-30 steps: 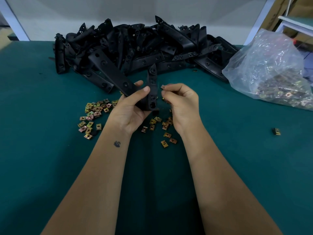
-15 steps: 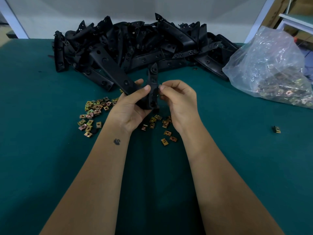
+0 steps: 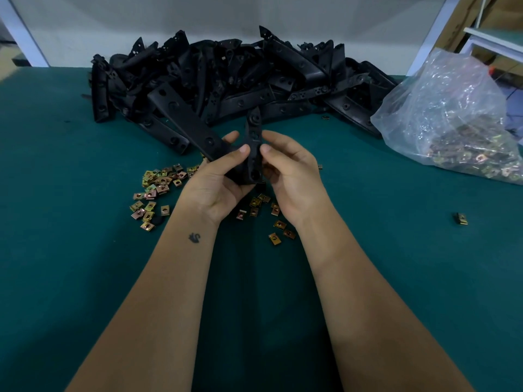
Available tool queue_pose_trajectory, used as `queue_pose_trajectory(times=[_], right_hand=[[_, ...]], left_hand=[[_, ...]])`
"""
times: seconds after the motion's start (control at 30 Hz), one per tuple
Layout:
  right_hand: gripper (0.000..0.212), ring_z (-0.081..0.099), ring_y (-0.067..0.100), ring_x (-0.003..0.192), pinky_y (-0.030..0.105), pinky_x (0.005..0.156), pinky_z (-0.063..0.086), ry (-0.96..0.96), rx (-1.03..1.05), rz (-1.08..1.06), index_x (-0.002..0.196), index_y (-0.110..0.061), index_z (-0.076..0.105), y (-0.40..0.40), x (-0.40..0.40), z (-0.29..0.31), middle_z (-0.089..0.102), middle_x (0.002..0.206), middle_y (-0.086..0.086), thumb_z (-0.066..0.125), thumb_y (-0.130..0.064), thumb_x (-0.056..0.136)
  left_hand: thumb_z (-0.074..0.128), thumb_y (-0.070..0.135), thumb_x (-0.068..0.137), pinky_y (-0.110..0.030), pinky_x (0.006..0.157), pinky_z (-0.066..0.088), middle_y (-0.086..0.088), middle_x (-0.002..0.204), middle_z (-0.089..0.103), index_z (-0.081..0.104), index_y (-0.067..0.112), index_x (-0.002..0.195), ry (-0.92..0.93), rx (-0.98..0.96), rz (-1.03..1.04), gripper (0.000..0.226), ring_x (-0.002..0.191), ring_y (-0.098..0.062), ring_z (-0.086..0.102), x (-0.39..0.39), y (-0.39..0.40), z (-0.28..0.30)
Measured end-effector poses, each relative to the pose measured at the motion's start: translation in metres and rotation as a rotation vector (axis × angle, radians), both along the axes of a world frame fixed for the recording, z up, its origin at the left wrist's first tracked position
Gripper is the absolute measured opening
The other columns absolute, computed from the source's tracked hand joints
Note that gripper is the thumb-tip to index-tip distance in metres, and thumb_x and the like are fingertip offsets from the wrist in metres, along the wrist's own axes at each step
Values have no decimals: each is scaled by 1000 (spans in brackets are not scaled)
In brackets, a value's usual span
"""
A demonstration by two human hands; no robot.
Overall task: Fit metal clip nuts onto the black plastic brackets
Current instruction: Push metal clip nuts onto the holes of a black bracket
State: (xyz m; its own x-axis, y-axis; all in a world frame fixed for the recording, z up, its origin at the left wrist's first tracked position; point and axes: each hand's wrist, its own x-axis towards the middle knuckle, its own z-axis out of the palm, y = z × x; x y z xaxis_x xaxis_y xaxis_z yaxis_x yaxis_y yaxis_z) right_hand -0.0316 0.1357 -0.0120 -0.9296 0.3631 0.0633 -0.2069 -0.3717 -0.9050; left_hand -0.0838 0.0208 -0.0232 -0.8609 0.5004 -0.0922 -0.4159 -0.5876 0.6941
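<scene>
A black plastic bracket (image 3: pixel 252 154) is held up above the green tabletop (image 3: pixel 70 250), just nearer than the big heap. It is V-shaped: one long flat arm runs up and to the left with round moulded holes along it, and a shorter arm stands nearly upright, ending in a pointed tip with a hole near the top and another near the bend.

The left hand (image 3: pixel 218 185) grips the bracket at the bend, its fingers curled behind and its thumb pressed across the front. The right hand (image 3: pixel 291 176) pinches the right edge of the upright arm, thumb tip on the front face and fingers wrapped round behind. Whether a clip nut sits under that pinch cannot be told.

Loose clip nuts (image 3: pixel 158 190) lie scattered on the tabletop below and left of the hands: small, square, folded pieces in brassy gold with a reddish tint, each with a round hole. A few more sit between the wrists, and a single clip nut (image 3: pixel 461 218) lies well apart at the right.

The pile of black brackets (image 3: pixel 226 77) fills the far middle of the tabletop. A clear plastic bag (image 3: pixel 452 114) with more nuts inside sits at the far right.
</scene>
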Motion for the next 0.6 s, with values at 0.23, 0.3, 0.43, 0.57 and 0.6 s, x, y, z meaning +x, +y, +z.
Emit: queue_pose_trajectory(times=[0.23, 0.3, 0.43, 0.57, 0.6], right_hand=[[28, 68, 17, 92, 25, 80, 55, -7, -75, 103, 118, -1, 64, 4, -1, -2, 69, 105, 12, 57, 6, 91], [25, 68, 15, 87, 26, 79, 55, -21, -94, 117, 113, -3, 66, 5, -1, -2, 71, 99, 9, 57, 5, 92], [19, 63, 12, 77, 24, 79, 55, -30, -180, 76, 104, -5, 69, 6, -2, -3, 67, 82, 5, 55, 4, 94], [15, 66, 12, 72, 24, 73, 57, -22, -260, 39, 95, -9, 67, 6, -2, -1, 69, 75, 0, 57, 2, 93], [15, 66, 11, 70, 24, 71, 56, -24, -263, 34, 94, -10, 66, 6, -1, -1, 70, 75, -1, 58, 2, 93]], left_hand=[[71, 10, 71, -35, 73, 60, -6, 104, 75, 63, 21, 107, -17, 21, 3, 39, 96, -19, 72, 0, -1, -1], [71, 12, 72, -35, 70, 59, -6, 103, 75, 62, 21, 107, -35, 50, 7, 37, 93, -19, 73, 0, -1, 0], [73, 21, 73, -30, 64, 57, -2, 90, 75, 60, 17, 103, -69, 112, 16, 33, 79, -17, 73, -1, -2, 2], [74, 25, 72, -26, 60, 55, 0, 84, 74, 61, 15, 101, -31, 39, 6, 33, 74, -13, 72, 1, -1, 4], [73, 25, 73, -26, 60, 55, 0, 85, 74, 61, 14, 102, -7, 16, -6, 34, 74, -12, 71, 1, 0, 4]])
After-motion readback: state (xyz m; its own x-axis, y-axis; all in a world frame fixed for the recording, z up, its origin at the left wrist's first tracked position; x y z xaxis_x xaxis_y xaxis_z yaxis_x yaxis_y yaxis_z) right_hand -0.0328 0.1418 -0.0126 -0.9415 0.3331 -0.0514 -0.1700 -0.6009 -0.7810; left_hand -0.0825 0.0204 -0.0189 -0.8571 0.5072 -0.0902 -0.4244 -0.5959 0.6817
